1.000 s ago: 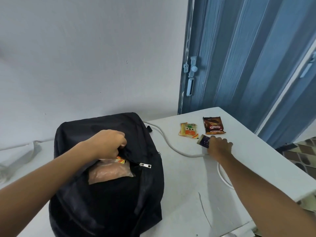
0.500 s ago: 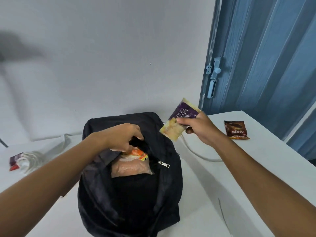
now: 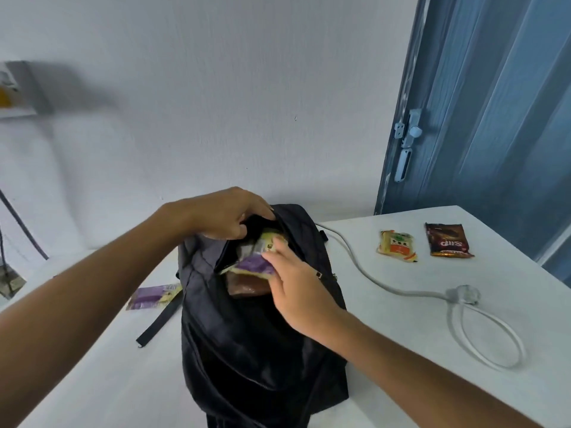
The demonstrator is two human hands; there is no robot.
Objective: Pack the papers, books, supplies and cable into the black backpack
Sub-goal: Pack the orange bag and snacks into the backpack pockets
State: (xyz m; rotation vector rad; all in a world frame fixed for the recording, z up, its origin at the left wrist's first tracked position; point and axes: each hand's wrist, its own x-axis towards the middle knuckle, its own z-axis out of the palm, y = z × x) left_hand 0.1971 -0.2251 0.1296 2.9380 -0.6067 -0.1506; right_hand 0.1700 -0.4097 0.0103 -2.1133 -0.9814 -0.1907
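The black backpack (image 3: 247,335) stands upright on the white table (image 3: 401,350), its top pocket unzipped. My left hand (image 3: 222,214) grips the upper edge of the opening and holds it apart. My right hand (image 3: 293,282) holds a purple and yellow snack packet (image 3: 251,264) at the mouth of the pocket, partly inside. A brownish bag (image 3: 244,285) shows inside just below it. A white cable (image 3: 401,291) runs from behind the backpack across the table and ends in a loop at the right.
A second purple packet (image 3: 153,296) lies left of the backpack by a loose strap (image 3: 157,322). An orange-yellow packet (image 3: 397,244) and a brown packet (image 3: 448,239) lie at the back right. A blue folding door (image 3: 479,103) stands behind the table's right corner.
My right hand lifted the purple packet off the table, carried it left and brought it down into the pocket opening. My left hand kept the opening held apart. The camera view shifted left.
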